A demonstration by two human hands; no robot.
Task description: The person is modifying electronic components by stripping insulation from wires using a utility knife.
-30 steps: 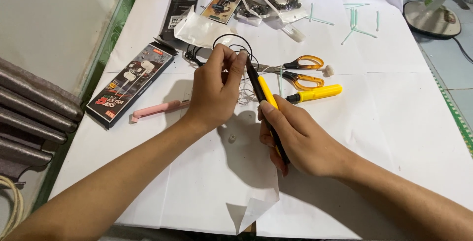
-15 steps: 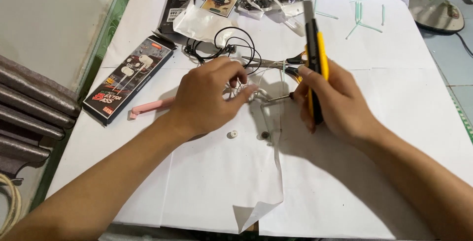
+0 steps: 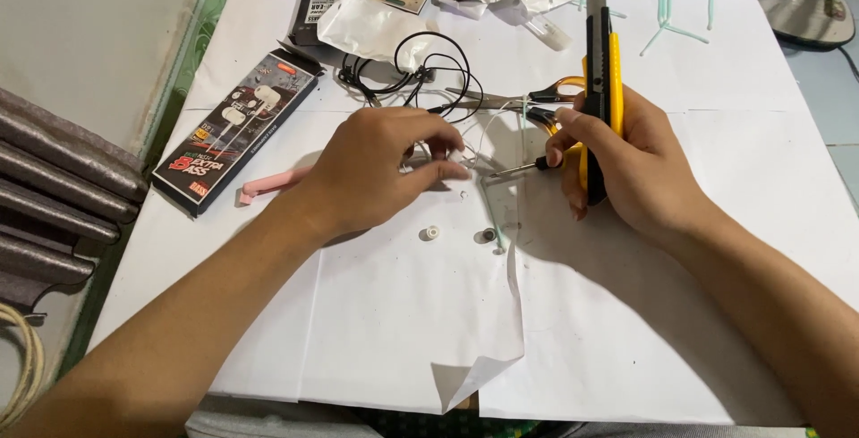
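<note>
The yellow knife (image 3: 601, 71) has been swung upright and is gripped in the right hand (image 3: 626, 156), beside a small screwdriver (image 3: 519, 168). A thin wire (image 3: 447, 153) is pinched by the left hand (image 3: 380, 170) above the worktop (image 3: 761, 223), so cutting seems paused.

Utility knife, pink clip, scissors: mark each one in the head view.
utility knife (image 3: 606, 62), head view, on the yellow-and-black body above the right hand.
pink clip (image 3: 268, 186), head view, on its bare part left of the left hand.
scissors (image 3: 557, 92), head view, on the orange handle loop.
</note>
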